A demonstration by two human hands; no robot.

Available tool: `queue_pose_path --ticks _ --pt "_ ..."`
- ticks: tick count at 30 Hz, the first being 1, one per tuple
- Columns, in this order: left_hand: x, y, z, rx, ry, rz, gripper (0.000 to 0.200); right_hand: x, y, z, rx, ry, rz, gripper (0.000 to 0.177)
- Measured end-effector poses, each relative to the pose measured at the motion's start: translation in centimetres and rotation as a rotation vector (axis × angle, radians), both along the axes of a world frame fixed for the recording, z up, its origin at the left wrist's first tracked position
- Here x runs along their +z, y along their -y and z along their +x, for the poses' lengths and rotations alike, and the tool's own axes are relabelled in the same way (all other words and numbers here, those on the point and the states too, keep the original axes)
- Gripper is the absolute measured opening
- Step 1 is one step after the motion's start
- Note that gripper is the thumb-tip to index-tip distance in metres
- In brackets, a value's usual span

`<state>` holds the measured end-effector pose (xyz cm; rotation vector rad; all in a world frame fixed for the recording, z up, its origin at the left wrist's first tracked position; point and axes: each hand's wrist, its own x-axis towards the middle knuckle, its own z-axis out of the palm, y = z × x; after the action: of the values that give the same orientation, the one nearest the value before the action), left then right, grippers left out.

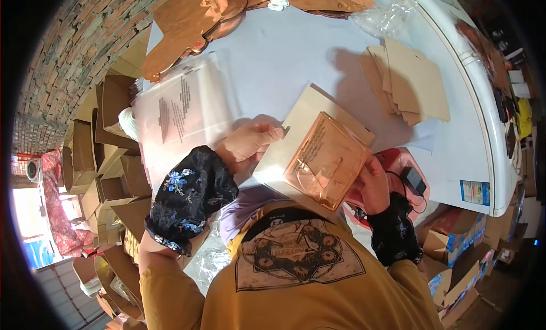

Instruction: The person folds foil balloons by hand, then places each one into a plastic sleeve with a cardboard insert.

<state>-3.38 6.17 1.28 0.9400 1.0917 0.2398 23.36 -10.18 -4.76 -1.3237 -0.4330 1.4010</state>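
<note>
My left hand [248,143] is closed, thumb and fingers pinching the left edge of a pale cardboard sheet [296,116]. On that sheet lies a flat copper-coloured folded garment [327,165] in a clear plastic bag with dark printed text, its surface shiny and creased. At the lower right, my right hand [372,185] grips the packet's edge, with the thumb on top and the other fingers partly hidden. Both are held tilted in front of my chest. Close to my left hand rests a stack of clear printed plastic bags [185,105].
Several cardboard sheets [409,82] lie fanned on the white table [278,51]. Copper-coloured fabric [193,23] spreads along the far edge, near crumpled clear plastic [387,17]. A pink basket [398,162] with a black adapter sits by my right hand. Open cartons [119,176] crowd the left.
</note>
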Motion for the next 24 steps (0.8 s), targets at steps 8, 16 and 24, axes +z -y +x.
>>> queue_pose_path --ticks 8,16,24 --pt "-0.4 0.9 0.0 0.098 0.175 -0.069 0.029 0.6 -0.1 0.1 -0.005 0.004 0.006 0.015" --pt "-1.4 -0.7 0.7 0.108 0.142 0.026 0.023 0.1 -0.3 -0.4 0.007 0.045 0.035 0.015" --pt "-2.0 -0.8 1.3 0.119 0.172 0.046 0.018 1.0 -0.2 0.3 0.05 -0.078 0.039 0.023"
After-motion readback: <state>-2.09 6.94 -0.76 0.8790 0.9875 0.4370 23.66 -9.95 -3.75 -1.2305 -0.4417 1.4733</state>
